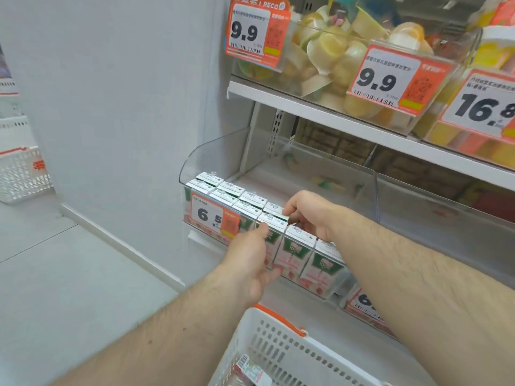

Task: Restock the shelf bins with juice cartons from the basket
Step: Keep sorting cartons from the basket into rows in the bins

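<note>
Juice carton [271, 222] sits in the front row of the clear shelf bin [214, 151]. Our left hand [250, 260] and right hand [309, 213] pinch its top edges. We seat it straight, flush with neighbours; basket [281, 349] waits below.

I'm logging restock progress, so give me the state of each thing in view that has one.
Clear bin: front rows filled, back bare.
Juice carton: upright in front row, pinched by both hands.
Left hand: grips carton's front.
Right hand: pinches carton's top.
Basket: still holds stock.
</note>
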A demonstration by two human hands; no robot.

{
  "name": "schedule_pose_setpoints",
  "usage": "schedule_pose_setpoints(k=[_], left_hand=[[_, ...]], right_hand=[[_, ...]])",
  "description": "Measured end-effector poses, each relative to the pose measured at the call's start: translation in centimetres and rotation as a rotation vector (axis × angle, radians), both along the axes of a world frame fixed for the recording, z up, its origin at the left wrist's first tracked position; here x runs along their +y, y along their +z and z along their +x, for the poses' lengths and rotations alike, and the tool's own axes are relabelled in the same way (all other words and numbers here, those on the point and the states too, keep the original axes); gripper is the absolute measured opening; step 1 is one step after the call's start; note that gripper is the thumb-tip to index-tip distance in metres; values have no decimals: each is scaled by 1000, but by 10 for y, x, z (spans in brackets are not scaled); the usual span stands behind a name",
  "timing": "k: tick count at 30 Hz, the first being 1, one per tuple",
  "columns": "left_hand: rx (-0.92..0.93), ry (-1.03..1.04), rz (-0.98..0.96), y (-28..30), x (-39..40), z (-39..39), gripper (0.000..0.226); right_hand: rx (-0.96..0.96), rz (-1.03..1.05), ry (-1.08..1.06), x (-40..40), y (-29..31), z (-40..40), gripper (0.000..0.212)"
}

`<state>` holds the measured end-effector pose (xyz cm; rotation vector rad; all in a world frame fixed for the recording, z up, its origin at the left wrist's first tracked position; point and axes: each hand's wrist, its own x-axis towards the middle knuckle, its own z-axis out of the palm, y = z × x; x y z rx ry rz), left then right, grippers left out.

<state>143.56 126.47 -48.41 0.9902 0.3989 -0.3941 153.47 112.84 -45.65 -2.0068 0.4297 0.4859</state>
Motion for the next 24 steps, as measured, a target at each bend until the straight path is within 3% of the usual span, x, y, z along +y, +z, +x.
schedule_pose_setpoints(k=[2,4,8,10,12,14,17,24], left_hand=[[-9,-32,51,3,0,-5,18],[-10,-74,130,2,0,-10,13],[-95,-249,401,-5,0,-27,8],[-178,-424,585,-14,0,-38,8],[-278,-626,760,-27,0,-48,9],[-368,-794,929,-41,0,-59,11],[-458,-1029,1173,-64,1,-71,8],[-426,-1474,1600,-116,-7,-84,32]], right_hand=[[11,-88,33,1,5,-5,46],[-116,-233,50,5,12,-15,28],[-751,-549,-16,16,15,-62,12],[-1118,-541,35,18,7,-102,12],[-1302,-483,121,15,-12,-143,9],[-1239,-443,150,5,-40,-176,8],[-962,-418,95,-17,-85,-207,10],[-427,-378,51,-44,-175,-239,15]])
